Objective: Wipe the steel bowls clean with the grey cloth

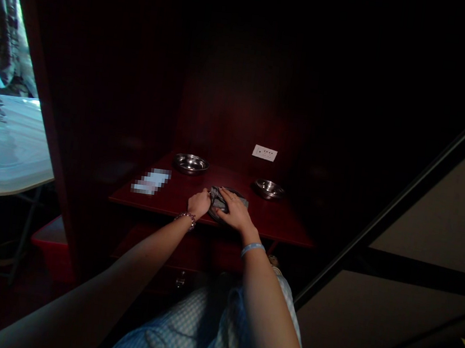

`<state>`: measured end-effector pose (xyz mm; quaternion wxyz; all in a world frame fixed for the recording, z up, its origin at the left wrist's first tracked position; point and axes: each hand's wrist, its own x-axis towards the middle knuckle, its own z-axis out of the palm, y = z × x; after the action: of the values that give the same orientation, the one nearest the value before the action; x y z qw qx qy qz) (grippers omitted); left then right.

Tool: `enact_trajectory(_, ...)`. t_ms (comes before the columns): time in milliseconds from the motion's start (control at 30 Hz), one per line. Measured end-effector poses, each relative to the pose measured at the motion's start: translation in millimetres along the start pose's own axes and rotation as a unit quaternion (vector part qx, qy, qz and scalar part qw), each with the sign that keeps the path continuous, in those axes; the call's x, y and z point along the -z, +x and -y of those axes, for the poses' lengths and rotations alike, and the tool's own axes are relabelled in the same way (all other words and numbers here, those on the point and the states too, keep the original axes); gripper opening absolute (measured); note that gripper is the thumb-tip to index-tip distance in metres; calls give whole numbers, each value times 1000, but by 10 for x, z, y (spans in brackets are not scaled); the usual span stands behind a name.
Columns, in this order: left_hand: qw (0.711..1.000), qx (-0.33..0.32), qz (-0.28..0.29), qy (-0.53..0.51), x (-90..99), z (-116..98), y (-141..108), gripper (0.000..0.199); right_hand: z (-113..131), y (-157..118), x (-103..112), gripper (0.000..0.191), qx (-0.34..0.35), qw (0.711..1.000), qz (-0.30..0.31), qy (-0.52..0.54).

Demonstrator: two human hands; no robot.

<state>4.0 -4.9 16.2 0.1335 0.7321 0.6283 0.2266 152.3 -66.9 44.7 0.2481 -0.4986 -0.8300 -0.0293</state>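
A dark round dish [213, 214], probably a shallow bowl or plate, rests near the front edge of the dark red shelf [161, 201]. My left hand [199, 202] is closed at the dish's left rim. Over the dish lies a crumpled grey cloth [218, 200], which my right hand [235, 210] covers and presses with its fingers bent over it. Much of the dish is hidden under the cloth and hand. A shiny metal bowl [190, 164] stands behind on the left, and a smaller metal bowl [269, 189] stands to the right.
A white blurred item [152, 181] lies on the shelf's left side. On the back panel is a white socket plate [264, 153]. Dark side walls enclose the shelf. At the left are a white table [1, 160] and a red container [52, 239]; a sliding door [422, 220] is at the right.
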Motion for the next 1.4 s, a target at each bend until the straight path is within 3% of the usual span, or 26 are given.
enact_trajectory(200,1000,3,-2,-5,-1,3,8,38,-13,10,-3,63,-7,1000,-24,5)
enact_trajectory(367,1000,9,1,-16,-1,5,23,37,6,3,16,61,-4,999,-14,-50)
enact_trajectory(500,1000,6,-2,-4,-2,1,15,39,0,-18,37,66,-34,998,3,-49)
enact_trajectory(667,1000,3,-4,0,-11,1,13,41,-37,-16,3,58,-54,998,12,-44)
enact_trajectory(1133,1000,7,2,-19,-26,14,38,41,109,42,-84,46,-97,992,-41,-65)
enact_trajectory(1300,1000,-4,1,-5,-24,7,32,41,123,62,-59,39,-146,986,-67,-34)
enact_trajectory(1400,1000,-4,6,-5,-23,3,31,41,111,50,-33,39,-219,971,-78,-49)
